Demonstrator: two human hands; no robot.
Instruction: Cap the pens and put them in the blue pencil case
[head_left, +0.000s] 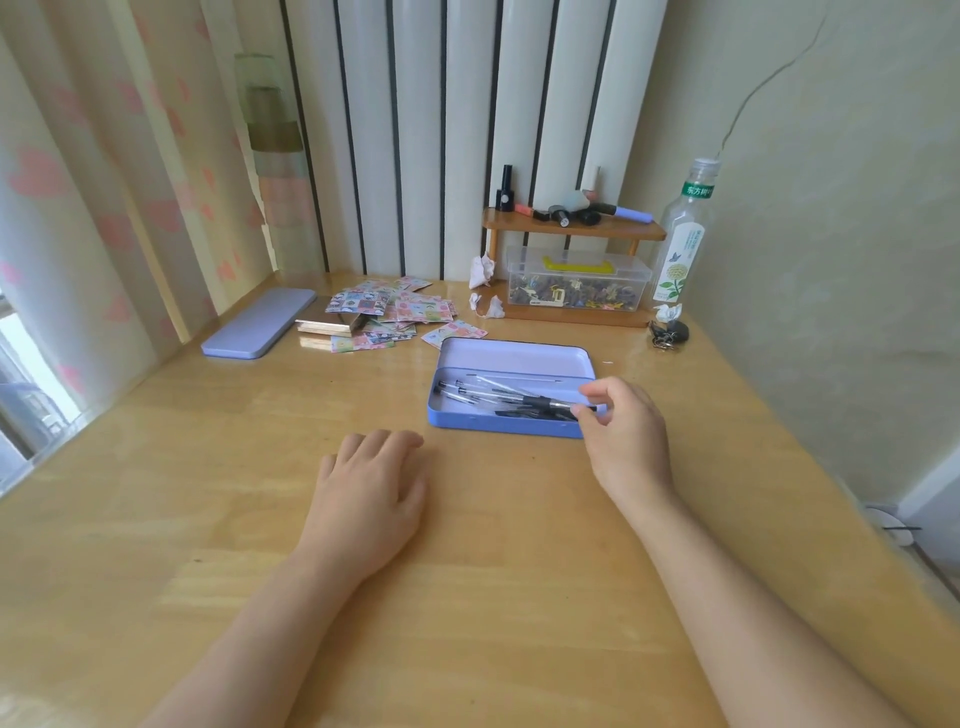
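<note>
An open blue pencil case (498, 423) lies on the wooden desk, right of centre. Several clear pens with black caps (498, 397) lie inside it, pointing left to right. My right hand (626, 434) is at the case's right end, thumb and fingers pinched on the black end of one pen that rests in the case. Palm down, my left hand (371, 493) lies flat on the desk in front of the case's left end, holding nothing.
A flat blue lid (257, 325) lies at the back left. Colourful cards (395, 314) are scattered behind the case. A small wooden shelf (571, 228) with a clear box (576, 283), a bottle (680, 239) and keys (670, 332) stand at the back right.
</note>
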